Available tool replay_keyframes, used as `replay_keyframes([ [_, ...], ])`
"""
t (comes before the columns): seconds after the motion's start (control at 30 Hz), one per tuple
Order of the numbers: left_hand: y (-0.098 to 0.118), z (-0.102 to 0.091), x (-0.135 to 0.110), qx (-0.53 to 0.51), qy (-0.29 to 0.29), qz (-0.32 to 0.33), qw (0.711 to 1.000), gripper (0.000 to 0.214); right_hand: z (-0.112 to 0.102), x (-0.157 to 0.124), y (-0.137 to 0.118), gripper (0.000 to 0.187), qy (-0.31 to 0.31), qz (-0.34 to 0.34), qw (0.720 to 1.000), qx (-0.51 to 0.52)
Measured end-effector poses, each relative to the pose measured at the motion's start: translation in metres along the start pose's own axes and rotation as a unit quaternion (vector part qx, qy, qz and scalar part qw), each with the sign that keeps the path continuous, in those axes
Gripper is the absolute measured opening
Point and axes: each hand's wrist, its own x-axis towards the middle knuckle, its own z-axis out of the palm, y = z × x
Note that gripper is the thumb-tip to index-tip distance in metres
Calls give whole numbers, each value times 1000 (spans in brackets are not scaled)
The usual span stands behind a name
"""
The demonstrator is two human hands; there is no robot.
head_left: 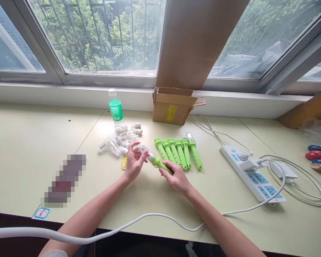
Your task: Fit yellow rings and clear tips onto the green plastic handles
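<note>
- The green-handled wand (155,161) sits between both hands above the table (56,135), tilted, its ribbed clear plastic top to the left; a small red mark shows on its silvery collar, too small to read.
- The left hand (133,162), partly curled, has thumb and fingers about the clear top; the right hand (178,178) is closed round the smooth green handle.
- Just beyond the right hand, five green handles (174,151) with ridged ends lie side by side, next to a capped wand (195,155).
- Near the left hand lie ribbed, transparent plastic tubes (112,147).
- Behind them, a clear bottle (115,105) stands upright, its green label bearing unreadable white lettering.
- Farther back, an open cardboard box (163,112) carries yellow tape (171,113).
- Right: a white power strip (253,175) with blue sockets.
- Table's front left edge: a blue-bordered sticker (42,213), red-marked.
</note>
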Motion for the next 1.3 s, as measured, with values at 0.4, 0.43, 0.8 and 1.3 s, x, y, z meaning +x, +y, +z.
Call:
replay_keyframes([
  [0.4,-7,-2,5,-16,-7,-65,998,38,3,0,1,27,51,-16,996,-75],
  [0.43,-6,-2,5,-17,-7,-66,998,37,3,0,1,27,40,-9,997,-59],
  [0.8,0,0,4,-42,-11,-81,996,37,1,2,-1,32,-40,76,991,107],
  [1.3,1,-3,6,-52,-21,-143,988,41,5,-1,-4,26,34,16,999,14],
])
